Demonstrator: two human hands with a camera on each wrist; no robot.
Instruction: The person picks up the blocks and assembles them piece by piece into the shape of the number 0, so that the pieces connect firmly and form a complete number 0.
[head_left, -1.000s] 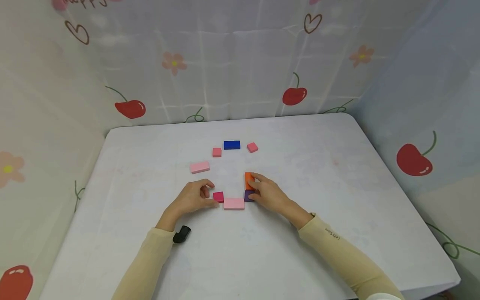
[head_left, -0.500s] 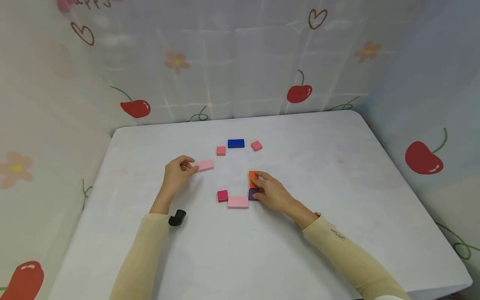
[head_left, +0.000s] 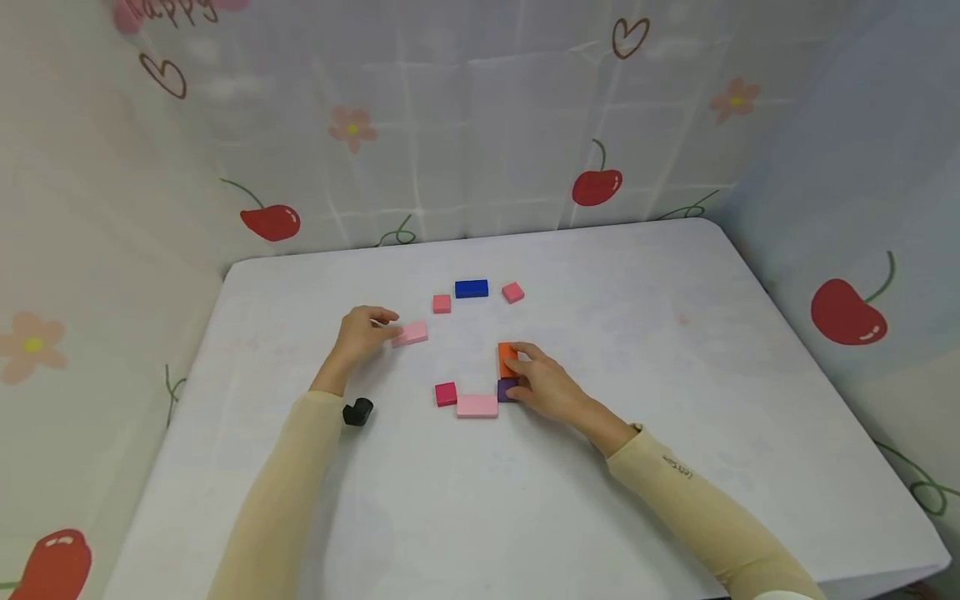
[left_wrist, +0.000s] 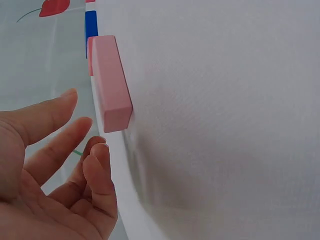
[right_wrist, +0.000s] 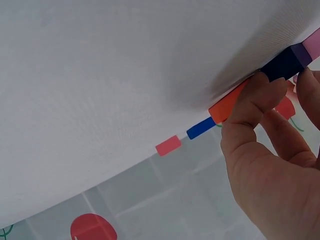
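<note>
In the head view, my left hand (head_left: 362, 337) is beside the left end of a light pink block (head_left: 412, 333). The left wrist view shows a gap between its loosely bent fingers (left_wrist: 100, 175) and this pink block (left_wrist: 111, 82). My right hand (head_left: 550, 383) touches an orange block (head_left: 506, 358) and a dark purple block (head_left: 506, 390), which stand end to end. In the right wrist view, the fingertips rest along one side of the orange block (right_wrist: 227, 105) and purple block (right_wrist: 285, 64). Part of both is hidden by the fingers.
Another light pink block (head_left: 477, 406) adjoins the purple one, with a crimson block (head_left: 446, 394) at its left. Farther back lie a blue block (head_left: 472, 288) and two coral blocks, one left (head_left: 442, 303) and one right (head_left: 513, 292). A patterned curtain (head_left: 465, 150) surrounds the white table (head_left: 637, 300).
My left hand has moved from the crimson block up and left to the far light pink block. The right hand stays at the orange and purple blocks. The head view has shifted slightly.
</note>
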